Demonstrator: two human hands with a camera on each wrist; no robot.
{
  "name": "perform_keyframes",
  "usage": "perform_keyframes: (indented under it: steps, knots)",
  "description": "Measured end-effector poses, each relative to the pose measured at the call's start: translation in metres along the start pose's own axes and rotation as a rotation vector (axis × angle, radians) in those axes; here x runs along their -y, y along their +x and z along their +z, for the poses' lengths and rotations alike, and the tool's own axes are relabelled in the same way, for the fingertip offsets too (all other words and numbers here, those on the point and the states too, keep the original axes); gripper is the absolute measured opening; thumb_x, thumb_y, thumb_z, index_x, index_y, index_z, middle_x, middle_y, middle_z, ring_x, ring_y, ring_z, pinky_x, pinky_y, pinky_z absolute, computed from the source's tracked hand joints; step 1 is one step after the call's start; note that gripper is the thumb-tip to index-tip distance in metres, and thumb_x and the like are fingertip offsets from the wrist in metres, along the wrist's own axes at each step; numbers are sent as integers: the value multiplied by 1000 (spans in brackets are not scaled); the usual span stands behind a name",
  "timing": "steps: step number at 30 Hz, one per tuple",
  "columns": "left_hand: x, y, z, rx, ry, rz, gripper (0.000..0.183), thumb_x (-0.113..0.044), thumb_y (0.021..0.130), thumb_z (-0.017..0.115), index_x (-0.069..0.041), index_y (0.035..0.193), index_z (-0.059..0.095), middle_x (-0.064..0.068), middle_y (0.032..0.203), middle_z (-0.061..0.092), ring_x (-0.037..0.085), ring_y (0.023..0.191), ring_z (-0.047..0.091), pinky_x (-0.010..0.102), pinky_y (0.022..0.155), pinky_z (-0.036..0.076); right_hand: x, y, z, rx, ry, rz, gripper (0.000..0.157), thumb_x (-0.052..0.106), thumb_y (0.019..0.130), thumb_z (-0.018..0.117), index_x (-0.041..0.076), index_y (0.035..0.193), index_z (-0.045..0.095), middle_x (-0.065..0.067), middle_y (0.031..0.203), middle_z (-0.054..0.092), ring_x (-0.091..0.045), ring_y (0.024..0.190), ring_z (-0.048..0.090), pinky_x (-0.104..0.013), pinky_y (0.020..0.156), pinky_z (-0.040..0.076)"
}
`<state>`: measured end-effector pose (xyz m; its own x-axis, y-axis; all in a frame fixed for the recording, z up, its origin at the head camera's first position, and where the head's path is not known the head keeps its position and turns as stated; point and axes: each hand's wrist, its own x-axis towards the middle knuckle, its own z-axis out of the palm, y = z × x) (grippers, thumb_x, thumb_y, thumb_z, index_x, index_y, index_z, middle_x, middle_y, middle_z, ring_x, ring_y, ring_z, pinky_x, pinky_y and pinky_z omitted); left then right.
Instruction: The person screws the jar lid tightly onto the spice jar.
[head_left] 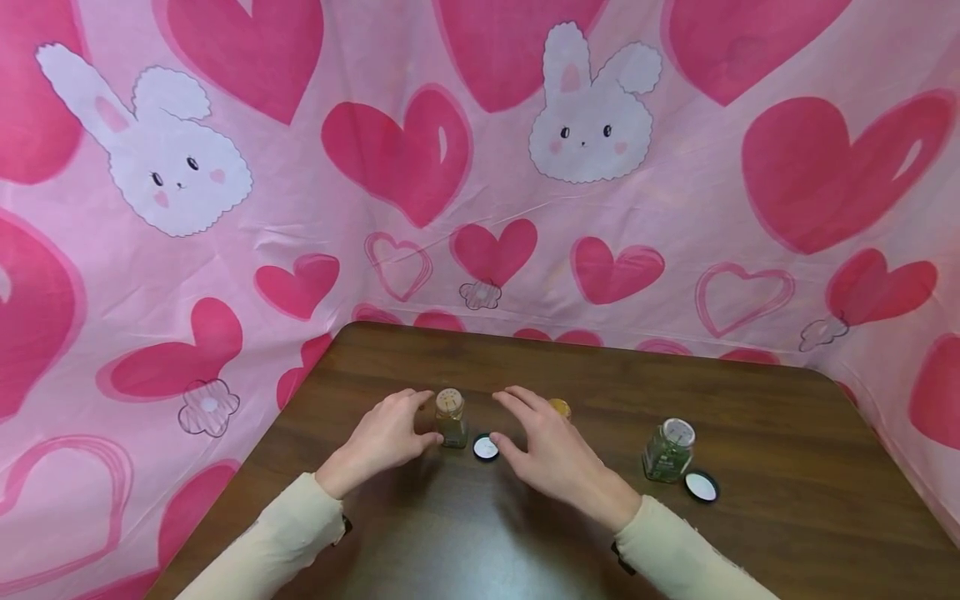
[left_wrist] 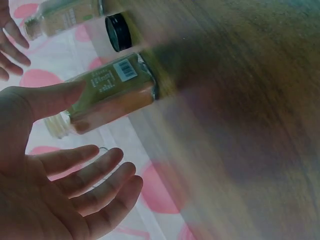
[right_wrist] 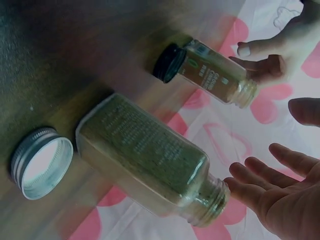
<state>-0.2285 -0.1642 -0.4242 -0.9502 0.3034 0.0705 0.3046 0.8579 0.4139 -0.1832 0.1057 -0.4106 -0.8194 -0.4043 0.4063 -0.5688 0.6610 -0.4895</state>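
A square glass spice jar [head_left: 452,423] with brown powder and no lid stands between my hands. My left hand [head_left: 386,429] is beside it, fingers spread and relaxed; in the left wrist view the thumb overlaps the jar [left_wrist: 112,92], but I cannot tell whether it touches. A dark lid [head_left: 486,447] lies next to this jar. My right hand [head_left: 551,454] hovers to the right of that lid, fingers extended, holding nothing. Behind it, a second jar [head_left: 560,407] is mostly hidden. In the right wrist view an uncapped jar [right_wrist: 145,150] stands near the right fingertips.
A jar with green contents [head_left: 667,454] stands farther right on the brown wooden table [head_left: 450,533], and a dark-rimmed lid [head_left: 701,486] lies beside it. A loose lid [right_wrist: 42,162] sits at the nearer jar's base. Pink heart-patterned cloth [head_left: 420,275] hangs around the table.
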Motion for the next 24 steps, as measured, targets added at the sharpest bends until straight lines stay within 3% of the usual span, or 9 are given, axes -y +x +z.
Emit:
perform_keyframes:
  steps: [17,24]
  knots:
    - [9,3,9,16,-24,-14,67,-27,80,94,0,135,68,14,115,71,26,98,68,51,87,58,6,-4,12,60,14,31,54,32,97,78,14,145,62,-9,147,58,-27,132,58,-50,104,50]
    - [12,5,11,25,-43,-12,66,-26,80,94,-1,135,68,13,112,71,25,97,67,51,86,58,3,-5,18,74,33,39,53,27,96,78,13,145,62,-11,147,58,-27,132,57,-50,104,49]
